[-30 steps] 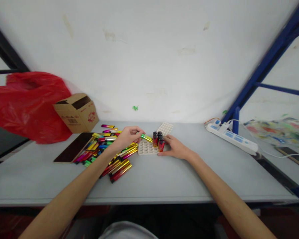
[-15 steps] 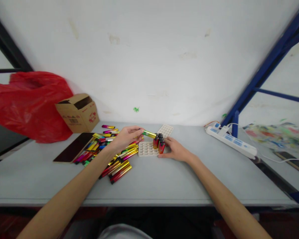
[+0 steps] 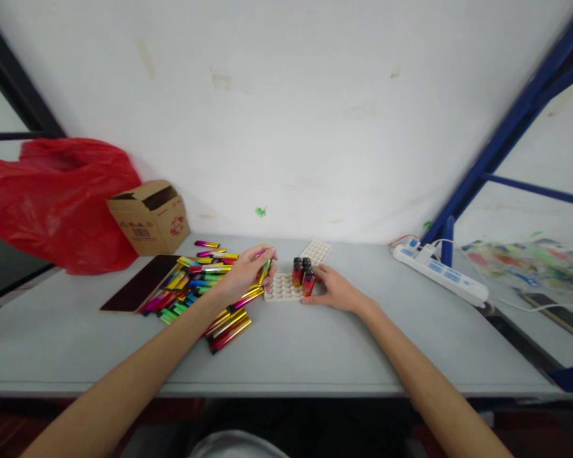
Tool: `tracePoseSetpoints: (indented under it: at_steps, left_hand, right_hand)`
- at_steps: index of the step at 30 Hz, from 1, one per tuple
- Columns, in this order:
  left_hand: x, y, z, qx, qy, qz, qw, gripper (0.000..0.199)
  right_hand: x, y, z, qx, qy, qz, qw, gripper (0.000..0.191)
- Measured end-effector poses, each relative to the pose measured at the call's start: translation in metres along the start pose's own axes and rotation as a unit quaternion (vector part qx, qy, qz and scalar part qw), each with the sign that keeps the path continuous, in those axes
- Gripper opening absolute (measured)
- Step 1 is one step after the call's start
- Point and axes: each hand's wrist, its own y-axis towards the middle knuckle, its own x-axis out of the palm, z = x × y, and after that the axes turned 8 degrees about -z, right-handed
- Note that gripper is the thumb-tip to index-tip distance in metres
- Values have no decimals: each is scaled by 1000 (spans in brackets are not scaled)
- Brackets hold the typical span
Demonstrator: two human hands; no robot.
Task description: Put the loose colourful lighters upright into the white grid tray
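Observation:
My left hand is closed on a shiny green-and-gold lighter, held steeply tilted above the left end of a pale tray with rows of round hollows. Several red-orange lighters with black tops stand upright together at the tray's right end. My right hand curls round their right side, thumb in front and fingers behind, touching the nearest ones. Left of the tray, partly behind my left forearm, lies a loose heap of metallic lighters in gold, red, green, blue and purple.
A second pale tray lies behind the first. A dark flat board, an open cardboard box and a red plastic bag are at the left. A white power strip with cables runs along the right, beside a blue frame.
The lighter in my left hand has swung from nearly level, pointing at the standing lighters, to a steep tilt nearer my palm. My right hand stays at the standing group.

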Motion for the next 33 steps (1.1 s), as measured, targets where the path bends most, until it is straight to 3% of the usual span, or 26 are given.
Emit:
tracePoseSetpoints:
  at_steps: [7, 15, 24, 33]
  left_hand:
    - [13, -1, -4, -22, 75, 47, 996, 45]
    - [15, -2, -7, 35, 215, 118, 969, 34]
    - [9, -2, -10, 41, 208, 130, 969, 32]
    - [15, -1, -10, 32, 166, 99, 981, 42]
  right_hand:
    - [0, 0, 2, -6, -7, 2, 1000, 61]
    - [0, 0, 0, -3, -1, -1, 1000, 60]
    - [1, 1, 3, -6, 3, -3, 1000, 62]
    - [2, 1, 5, -9, 4, 7, 1000, 65]
